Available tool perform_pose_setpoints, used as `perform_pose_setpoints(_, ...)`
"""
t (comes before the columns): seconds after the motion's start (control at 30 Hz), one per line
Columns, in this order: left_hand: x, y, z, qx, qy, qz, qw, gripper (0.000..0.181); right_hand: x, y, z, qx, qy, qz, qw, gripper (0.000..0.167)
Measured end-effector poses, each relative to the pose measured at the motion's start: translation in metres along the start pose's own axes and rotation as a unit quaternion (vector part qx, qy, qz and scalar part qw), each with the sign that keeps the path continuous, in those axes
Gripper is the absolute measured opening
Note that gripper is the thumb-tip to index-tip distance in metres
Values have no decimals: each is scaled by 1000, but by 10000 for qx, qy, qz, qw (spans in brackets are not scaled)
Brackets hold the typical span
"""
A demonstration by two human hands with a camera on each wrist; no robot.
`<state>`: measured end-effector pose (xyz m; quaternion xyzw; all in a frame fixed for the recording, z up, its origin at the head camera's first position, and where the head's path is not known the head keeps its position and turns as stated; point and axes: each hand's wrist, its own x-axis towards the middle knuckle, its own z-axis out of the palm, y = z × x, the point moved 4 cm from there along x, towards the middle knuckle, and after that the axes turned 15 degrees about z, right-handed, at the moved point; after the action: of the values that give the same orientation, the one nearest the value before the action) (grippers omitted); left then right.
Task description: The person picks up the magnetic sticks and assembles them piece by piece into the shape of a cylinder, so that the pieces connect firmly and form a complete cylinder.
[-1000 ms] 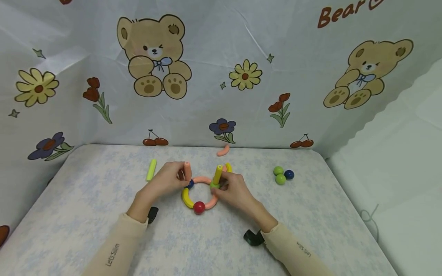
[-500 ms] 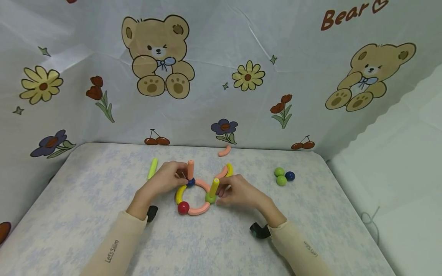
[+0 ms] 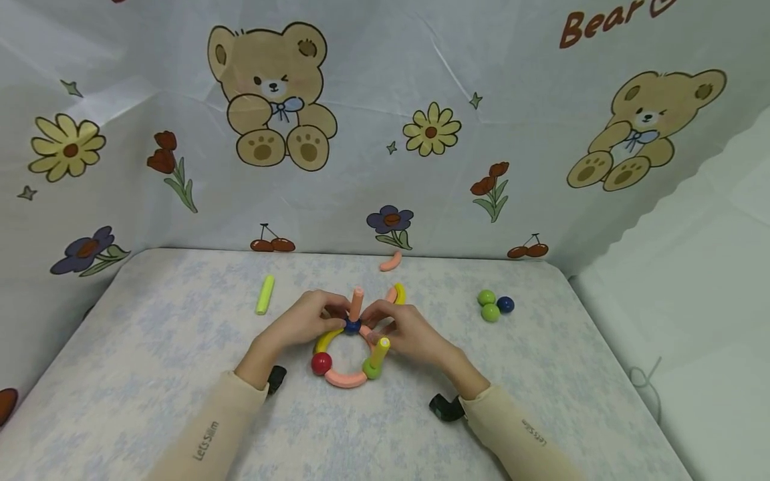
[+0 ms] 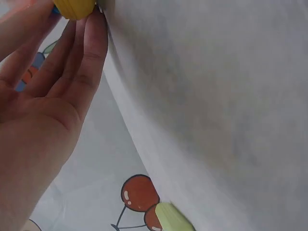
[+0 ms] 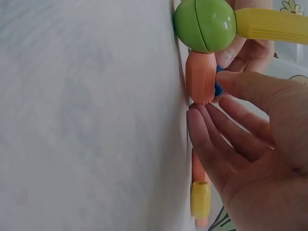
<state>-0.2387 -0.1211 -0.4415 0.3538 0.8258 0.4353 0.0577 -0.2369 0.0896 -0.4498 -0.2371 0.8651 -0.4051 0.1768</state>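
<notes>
A ring of curved rods and balls lies mid-table in the head view. The blue ball point(image 3: 352, 326) at its far side carries an upright pink stick point(image 3: 357, 304). My left hand point(image 3: 309, 318) holds the blue ball from the left, beside the yellow curved rod point(image 3: 325, 341). From the right, my right hand point(image 3: 412, 331) pinches the pink curved rod point(image 5: 200, 77) between thumb and fingers, close to the blue ball. Nearer me are the green ball point(image 3: 371, 369) with a yellow stick point(image 3: 380, 351) standing on it, another pink curved rod point(image 3: 345, 379) and the red ball point(image 3: 321, 363).
A light green stick point(image 3: 265, 294) lies to the left. Behind my right hand rest a yellow curved piece point(image 3: 400, 292) and a pink one point(image 3: 392, 294). Another pink curve point(image 3: 391, 262) lies at the back edge. Green balls point(image 3: 490, 312) and a blue ball point(image 3: 505, 304) sit right.
The ring has turned clockwise: the blue ball moved right, the green ball came nearer, the red ball went left. My right hand left the green ball and now holds the pink curved rod.
</notes>
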Motion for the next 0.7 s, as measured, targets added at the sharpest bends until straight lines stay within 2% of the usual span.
perform_pose_setpoints(0.23,5,4,8,118,-81,13,9999,16,-1,2,-1,-26,198,157,9997,26)
perform_pose_setpoints(0.33,3,2,0,392,77,-171,9991,13,-1,1,0,-97,189,160,9996,27)
perform_pose_setpoints(0.4,-1,0,-11,768,358,-401,9956,10,-1,0,0,-163,178,194,9995,27)
perform_pose_setpoints(0.5,-13,-5,-33,1491,999,-797,9805,5,-1,0,2,-253,157,248,9992,27)
perform_pose_setpoints(0.6,-28,-11,-55,2119,1677,-1163,9557,4,0,0,4,-348,184,230,9990,26)
perform_pose_setpoints(0.7,-41,-18,-68,2477,2084,-1504,9341,8,-1,1,6,-409,234,184,9987,23)
